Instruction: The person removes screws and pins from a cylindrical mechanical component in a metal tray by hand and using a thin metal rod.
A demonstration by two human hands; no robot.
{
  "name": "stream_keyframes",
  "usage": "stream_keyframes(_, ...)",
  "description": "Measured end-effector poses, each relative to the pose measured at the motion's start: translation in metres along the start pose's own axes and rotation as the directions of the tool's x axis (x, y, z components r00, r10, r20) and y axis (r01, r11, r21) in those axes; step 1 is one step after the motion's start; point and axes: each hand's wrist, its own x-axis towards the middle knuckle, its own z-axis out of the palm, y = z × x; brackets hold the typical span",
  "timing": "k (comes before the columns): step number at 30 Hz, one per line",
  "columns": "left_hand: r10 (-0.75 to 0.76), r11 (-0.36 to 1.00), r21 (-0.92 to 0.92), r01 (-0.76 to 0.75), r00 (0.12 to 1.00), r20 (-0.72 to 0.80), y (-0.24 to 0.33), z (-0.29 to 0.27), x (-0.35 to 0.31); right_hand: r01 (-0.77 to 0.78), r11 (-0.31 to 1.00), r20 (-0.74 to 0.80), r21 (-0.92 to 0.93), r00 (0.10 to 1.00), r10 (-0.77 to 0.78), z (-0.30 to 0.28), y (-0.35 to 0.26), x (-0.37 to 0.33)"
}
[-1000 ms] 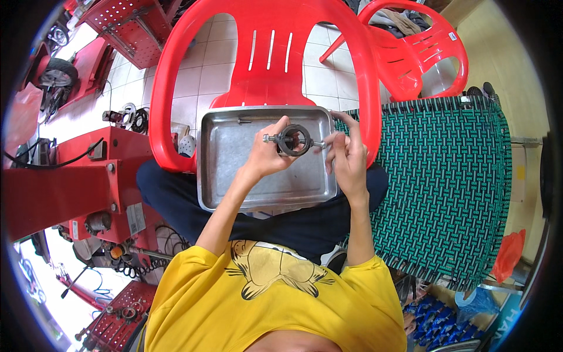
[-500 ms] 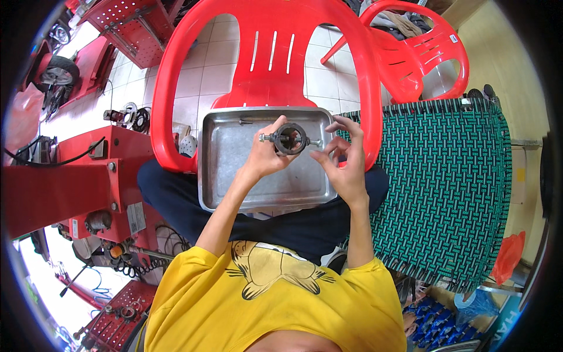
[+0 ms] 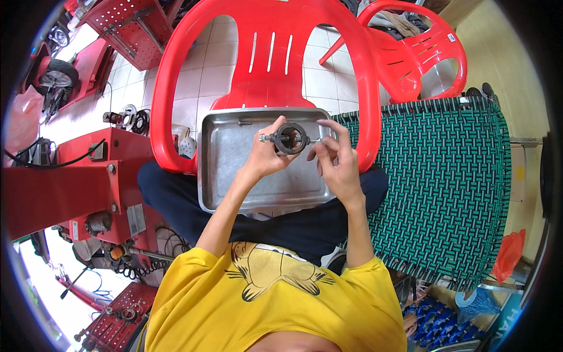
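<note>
Over the metal tray [image 3: 220, 196], my left hand [image 3: 267, 158] is closed around a dark metal ring-shaped part [image 3: 282, 148]. A bolt [image 3: 267, 138] runs crosswise through the ring, its head sticking out on the left. On the right, my right hand [image 3: 340, 164] has thumb and a finger closed at the bolt's other end, which they partly cover. Its index finger stretches out above. A small bolt [image 3: 245, 122] lies in the tray near its far edge.
The tray rests on a red plastic chair [image 3: 264, 76], between my crossed legs [image 3: 176, 190]. Close on the right stands a green woven bench [image 3: 440, 188]. Red machinery [image 3: 88, 193] crowds the left side. A second red chair [image 3: 410, 53] is at the far right.
My right hand has moved left, and its fingers have closed in on the bolt's right end. My left hand and the ring part have stayed in place.
</note>
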Motion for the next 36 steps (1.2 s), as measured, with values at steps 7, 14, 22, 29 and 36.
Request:
stream_keyframes(7, 0.021, 1.0, 0.004, -0.021, 1.0, 0.01, 0.001, -0.003, 0.0, -0.099, 0.988, 0.113, -0.12, 0.987, 0.113, -0.012, 0.018, 0.001)
stream_keyframes(14, 0.031, 1.0, 0.005, -0.031, 0.999, 0.012, -0.003, -0.003, 0.0, 0.071, 0.994, 0.065, -0.086, 0.996, -0.066, -0.003, 0.006, -0.001)
stream_keyframes(22, 0.054, 0.998, 0.014, -0.054, 0.998, 0.014, -0.004, -0.001, 0.0, 0.088, 0.984, 0.021, -0.158, 0.996, -0.086, -0.003, 0.006, 0.0)
stream_keyframes(29, 0.057, 0.997, 0.045, -0.059, 0.998, 0.037, -0.005, 0.001, -0.001, 0.072, 0.991, 0.056, -0.113, 0.996, -0.066, -0.006, 0.016, -0.003)
stream_keyframes(36, -0.002, 0.999, -0.033, 0.003, 0.999, 0.051, 0.001, -0.001, -0.008, 0.058, 0.996, 0.045, -0.074, 0.997, -0.055, -0.004, 0.012, -0.011)
